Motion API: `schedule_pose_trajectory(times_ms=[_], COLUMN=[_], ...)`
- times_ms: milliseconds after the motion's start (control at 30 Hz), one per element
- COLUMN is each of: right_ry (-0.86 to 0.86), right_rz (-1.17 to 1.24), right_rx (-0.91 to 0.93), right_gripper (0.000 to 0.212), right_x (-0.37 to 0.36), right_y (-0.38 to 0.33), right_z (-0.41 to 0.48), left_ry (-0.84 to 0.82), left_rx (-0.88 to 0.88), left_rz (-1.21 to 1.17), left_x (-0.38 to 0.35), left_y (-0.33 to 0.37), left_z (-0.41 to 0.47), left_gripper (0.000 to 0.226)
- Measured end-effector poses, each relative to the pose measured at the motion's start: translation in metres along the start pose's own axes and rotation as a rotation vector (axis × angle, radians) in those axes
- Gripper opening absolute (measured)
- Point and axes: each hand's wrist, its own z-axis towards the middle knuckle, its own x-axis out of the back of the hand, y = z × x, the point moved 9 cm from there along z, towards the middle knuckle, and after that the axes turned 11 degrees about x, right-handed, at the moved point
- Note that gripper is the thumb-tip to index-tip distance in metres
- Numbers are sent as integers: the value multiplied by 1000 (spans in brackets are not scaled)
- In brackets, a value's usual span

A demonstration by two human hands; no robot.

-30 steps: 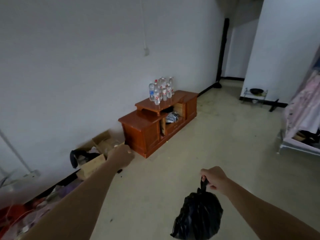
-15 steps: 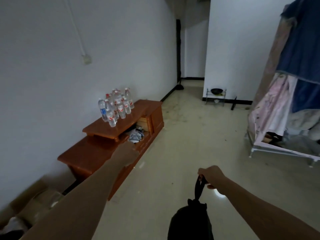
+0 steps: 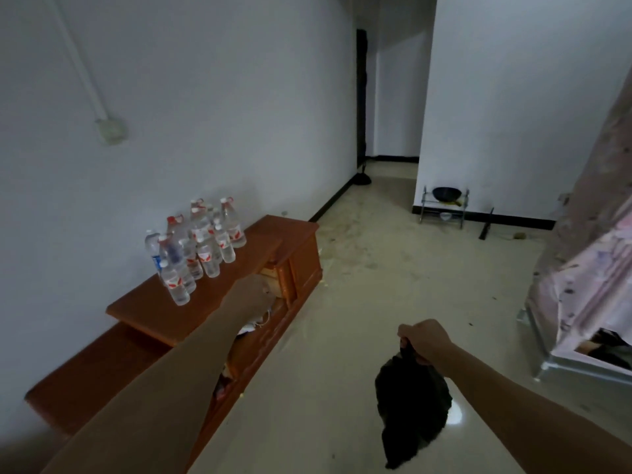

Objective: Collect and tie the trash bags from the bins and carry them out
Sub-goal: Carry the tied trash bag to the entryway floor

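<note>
Two bare arms stretch out over a dim room. Far left, a low stepped cabinet (image 3: 154, 313) of glossy orange-brown wood runs along the white wall, and its front edge marks the left limit of the walkway. A cluster of clear plastic bottles (image 3: 198, 248) with red-and-white labels stands upright on its upper step. The left grip (image 3: 251, 295) is in front of the cabinet's open compartment and is blurred, so I cannot tell whether its fingers are apart or curled. Pale, shiny floor (image 3: 359, 275) lies open ahead, narrowing into a corridor between two walls. The right grip (image 3: 425, 340) is clamped round the gathered neck of the black trash bag (image 3: 410, 408), which hangs above the floor, long axis vertical, neck up, crinkled belly down. Beyond it, a small metal rack (image 3: 424, 210) holding a dark pan (image 3: 444, 194) stands against the far wall. At right, a pink fabric wardrobe (image 3: 588, 285) on a metal frame bounds the passage.
</note>
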Motion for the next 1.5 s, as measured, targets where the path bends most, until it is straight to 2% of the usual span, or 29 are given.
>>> schedule_pose_trajectory(times_ms=[167,300,400,533,633,733,833,867,933,1000,1100,1267,1500], right_ry=[67,131,163,153,149,115,54,28,7,16,20,74,155], right_rz=[17,43,57,50,53,40,19,0,-20,-40,-109,-179,-120], right_rx=[-49,-115,-117,-129,-129,-105,-92,-88,-65,-46,-23,56,-17], right_gripper=[24,27,26,23,22,23,25,25,26,26,29,27,29], right_x=[18,45,66,84,100,113,124,129,142,161,178,193,200], right_y=[-7,-28,-60,-88,-104,-115,-120,-127,-147,-170,-202,-247,-283], right_z=[161,293,382,485,578,673,778,812,879,945,1031,1180,1392], left_ry=[-36,-70,-94,-140,-139,-134,-156,-159,-136,-126,-123,-110,-199], left_rx=[7,-45,-73,-118,-170,-170,-138,-121,-95,-84,-59,-17,-63], left_rz=[-18,-74,-97,-101,-108,-93,-94,-104,-135,-147,-149,-154,-147], left_x=[-32,-47,-43,-54,-67,-86,-107,-108,-100,-95,-93,-100,-126], left_y=[55,118,178,264,326,375,417,430,455,479,497,522,580], left_z=[167,310,405,515,600,678,761,790,845,898,969,1105,1318], left_gripper=[25,13,17,33,34,27,7,10,16,7,17,12,13])
